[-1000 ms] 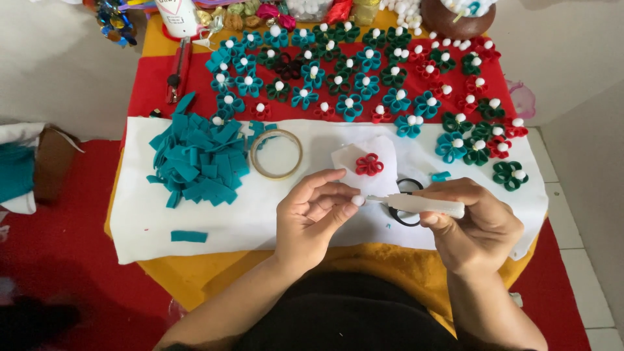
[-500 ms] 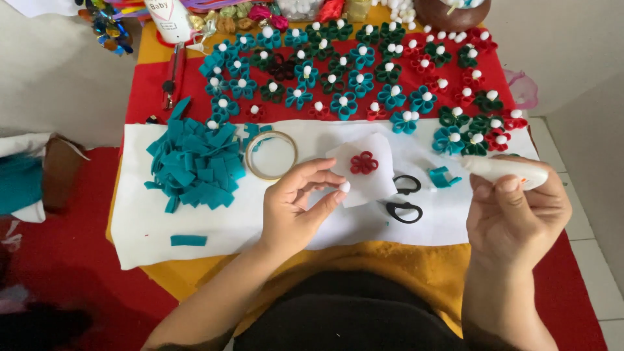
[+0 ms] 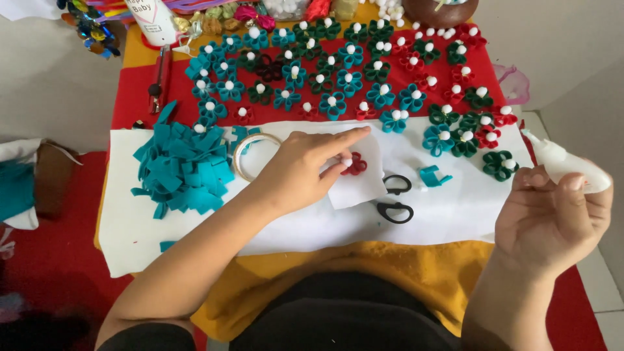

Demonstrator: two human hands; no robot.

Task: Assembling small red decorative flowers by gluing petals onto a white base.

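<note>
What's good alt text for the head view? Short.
Seen from above, a left hand presses a white bead onto a red flower on a white sheet, while the right hand holds a white glue bottle off to the side. Rows of teal, green and red flowers, teal strips, a tape roll and scissors lie around.

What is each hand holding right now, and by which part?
The right hand grips a white plastic glue bottle around its body, nozzle pointing away. The left hand pinches a small white bead onto the red ribbon flower.

scissors (image 3: 396, 198): blades hidden under white square (image 3: 357, 185) | brown bowl (image 3: 442, 10): cut by top edge
</note>
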